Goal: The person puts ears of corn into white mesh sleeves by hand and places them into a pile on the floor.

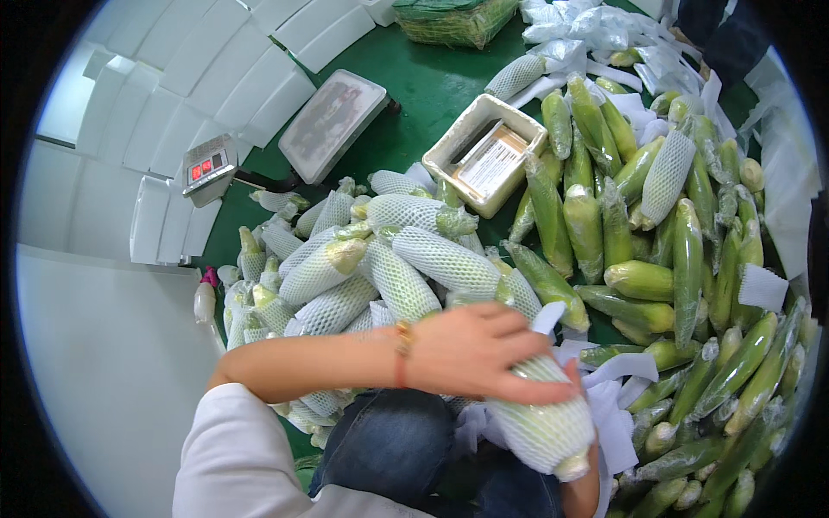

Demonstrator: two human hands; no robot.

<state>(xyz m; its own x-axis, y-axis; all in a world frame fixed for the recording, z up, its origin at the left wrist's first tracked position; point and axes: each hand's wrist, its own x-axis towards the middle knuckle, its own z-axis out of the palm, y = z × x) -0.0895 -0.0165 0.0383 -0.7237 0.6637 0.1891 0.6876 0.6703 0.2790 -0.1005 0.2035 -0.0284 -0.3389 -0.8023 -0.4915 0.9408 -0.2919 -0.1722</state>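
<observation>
An ear of corn in its husk, inside a white foam net sleeve (541, 430), lies tilted above my right thigh. My left hand (482, 353), with a gold-coloured bracelet and a red cord at its wrist, rests on its upper part, fingers spread. My right hand (578, 388) is mostly hidden behind the sleeved ear; only a bit of a finger and the wrist show. A heap of ears in foam nets (447, 259) lies ahead and to the left. On the right is a large pile of film-wrapped green ears (638, 288), a few loose foam nets among them.
A foam box (434, 158) with a labelled carton inside stands ahead. Beyond the netted heap is a platform scale (333, 123) with a lit display (206, 169). White foam boxes (214, 58) are stacked at left. A person's dark-clothed legs (732, 42) show at upper right.
</observation>
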